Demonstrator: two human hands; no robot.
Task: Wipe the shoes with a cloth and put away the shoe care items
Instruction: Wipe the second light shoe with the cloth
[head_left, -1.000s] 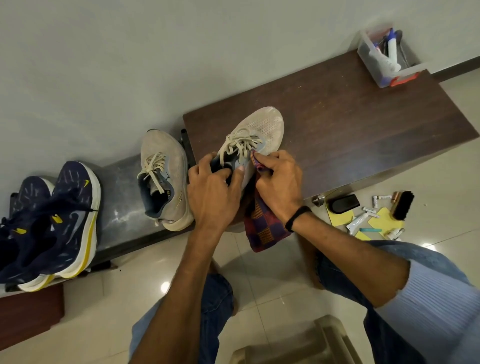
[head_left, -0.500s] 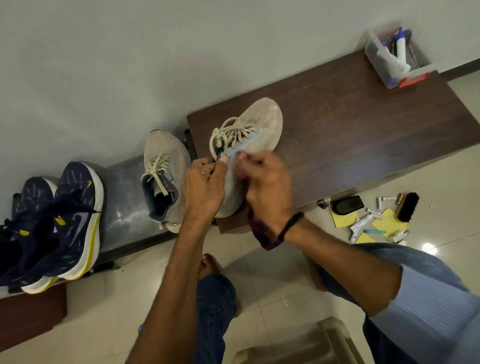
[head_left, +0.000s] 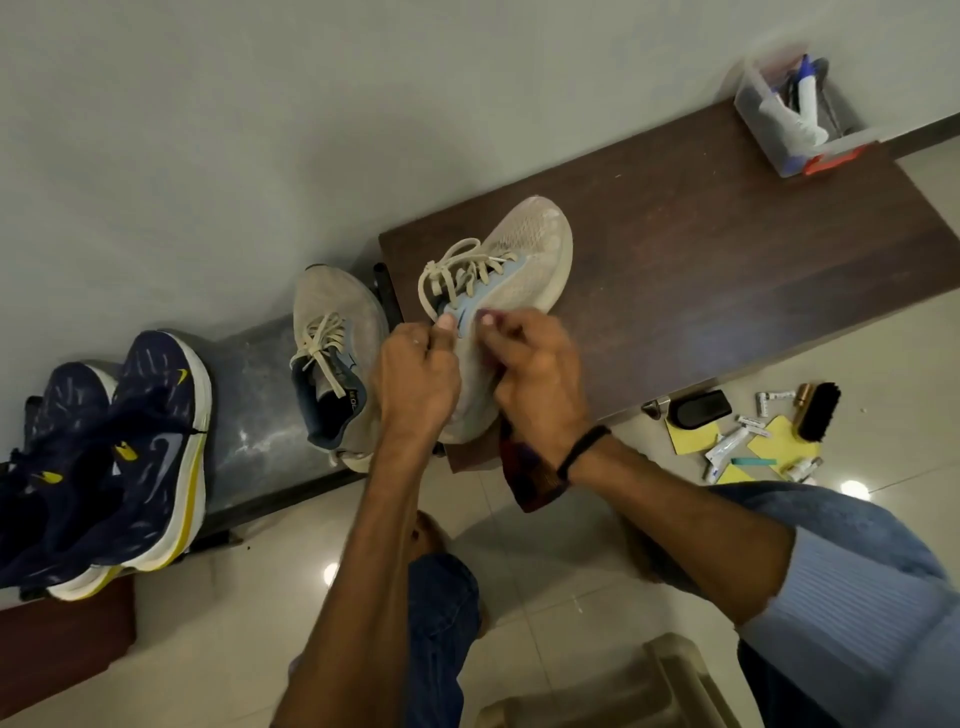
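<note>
On the wooden bench (head_left: 727, 249), the left hand (head_left: 415, 374) pinches the beige sneaker (head_left: 514, 270) while the right hand (head_left: 535, 374) clutches the checked cloth (head_left: 530, 478) against it. Wiping seems midway. The brush (head_left: 818, 410) and tubes (head_left: 727, 447) beside the bench remain to stow.

Four shoes — two beige (head_left: 519, 260), two navy (head_left: 156, 441) — one brush (head_left: 818, 410).

**Bench, slab and floor around the work**

A dark wooden bench top (head_left: 727, 270) runs from the middle out to the far right, its back edge against a plain grey wall (head_left: 260, 130). Left of it, and lower, lies a grey mottled slab (head_left: 254, 395), also against the wall. A reddish-brown wooden block (head_left: 62, 649) sits at the near left. The floor (head_left: 545, 545) is pale glossy tile with bright spots of reflected light. A beige plastic stool (head_left: 649, 686) shows at the near edge.
</note>
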